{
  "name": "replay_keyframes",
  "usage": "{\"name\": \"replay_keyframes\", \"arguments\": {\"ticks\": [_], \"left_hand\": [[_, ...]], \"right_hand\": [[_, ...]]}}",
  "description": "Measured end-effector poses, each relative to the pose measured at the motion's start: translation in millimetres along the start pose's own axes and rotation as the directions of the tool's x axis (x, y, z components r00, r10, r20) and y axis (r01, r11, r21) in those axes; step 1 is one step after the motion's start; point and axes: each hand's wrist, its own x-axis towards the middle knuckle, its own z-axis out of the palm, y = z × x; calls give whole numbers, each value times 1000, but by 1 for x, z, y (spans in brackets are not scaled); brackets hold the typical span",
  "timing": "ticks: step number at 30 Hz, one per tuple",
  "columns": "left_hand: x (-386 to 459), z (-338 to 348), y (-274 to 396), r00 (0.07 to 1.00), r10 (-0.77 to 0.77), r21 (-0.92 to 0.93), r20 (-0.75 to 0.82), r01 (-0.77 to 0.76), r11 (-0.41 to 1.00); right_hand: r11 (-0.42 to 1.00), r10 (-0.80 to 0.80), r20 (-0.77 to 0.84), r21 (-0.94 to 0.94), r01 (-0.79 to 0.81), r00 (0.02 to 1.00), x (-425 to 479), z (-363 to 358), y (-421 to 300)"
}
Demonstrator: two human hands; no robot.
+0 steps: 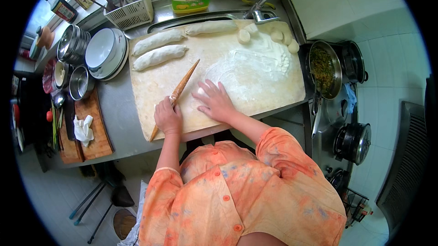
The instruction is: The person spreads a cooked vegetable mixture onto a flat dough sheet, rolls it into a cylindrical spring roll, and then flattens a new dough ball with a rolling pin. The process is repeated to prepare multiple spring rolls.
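My left hand (168, 115) is closed around a tapered wooden rolling pin (185, 81), which lies slantwise on a floured pastry board (147, 88). To its right, my right hand (218, 105) rests flat with its fingers spread. A small white piece of dough (201, 91) shows at these fingers, partly hidden. Toward the board's far left lie two long floured dough rolls, an upper roll (159, 42) and a lower roll (160, 57). A third dough roll (211, 27) lies along the back edge. Cut dough pieces (243, 36) sit at the far right, behind spread flour (260, 59).
Stacked white bowls (100, 52) and metal bowls (70, 43) stand left of the board. A wooden cutting board (99, 133) holds a crumpled white cloth (83, 129). A faucet (263, 5) rises behind. On the right are a pan of shredded food (322, 70) and a pot (352, 143).
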Motion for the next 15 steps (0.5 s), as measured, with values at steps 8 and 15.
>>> {"name": "replay_keyframes", "arguments": {"ticks": [8,15], "left_hand": [[-4,1,-2,1000,-13,-36,16,14,999],[-2,2,-6,1000,11,2,14,-11,1000]], "right_hand": [[899,359,-284,-150,-411,889,-2,-14,86],[889,434,-146,-88,-449,889,29,1,21]]}}
